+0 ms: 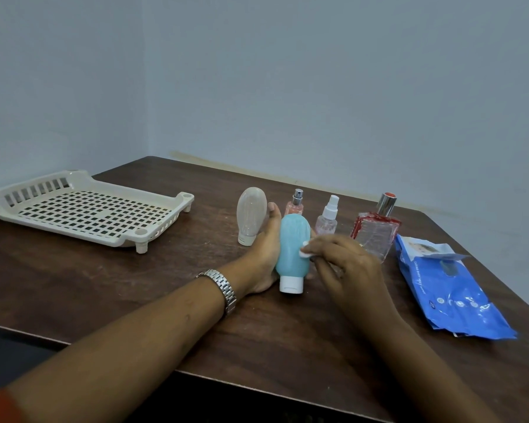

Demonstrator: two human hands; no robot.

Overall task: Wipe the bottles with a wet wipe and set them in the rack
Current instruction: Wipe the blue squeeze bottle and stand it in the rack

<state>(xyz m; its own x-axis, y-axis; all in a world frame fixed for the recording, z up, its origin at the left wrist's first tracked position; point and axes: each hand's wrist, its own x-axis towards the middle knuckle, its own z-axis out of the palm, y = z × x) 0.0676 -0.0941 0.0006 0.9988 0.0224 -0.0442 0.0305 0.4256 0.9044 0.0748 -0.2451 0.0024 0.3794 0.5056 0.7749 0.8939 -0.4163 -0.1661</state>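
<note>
Blue bottle (292, 248): is standing cap down near the middle of the table (165, 285), its white cap at or just above the wood; I cannot tell which.
Why cap down: judging by the pose, the inverted bottle is exposing its whole soft body to the wipe while the flat cap is giving it a base.
Left hand (264, 254): is gripping the blue bottle from the left, palm against its side, thumb pointing up, fingers curling round the back so that a tip is showing on the right edge.
Left arm: is reaching in low from the near left, forearm lying close over the table, a watch (223, 285) on the wrist.
Right hand (345, 264): is pinching a small bunched wipe (304, 253) between thumb and fingertips and pressing it on the bottle's right side, about mid-height.
Right arm: is coming in from the near right, wrist raised, knuckles up, fingers bending down toward the bottle.
Why two hands: the left is likely bracing the bottle so that the rubbing is not tipping it.
Rack (89, 210): is sitting well apart on the left, holding no bottle yet.
Waiting bottles: a beige one (251, 213), a pink sprayer (295, 203), a clear sprayer (327, 218) and a red one (376, 230) are standing in a row just behind the hands.
Pack (449, 294): is lying at the right, flap open, within the right hand's reach.
</note>
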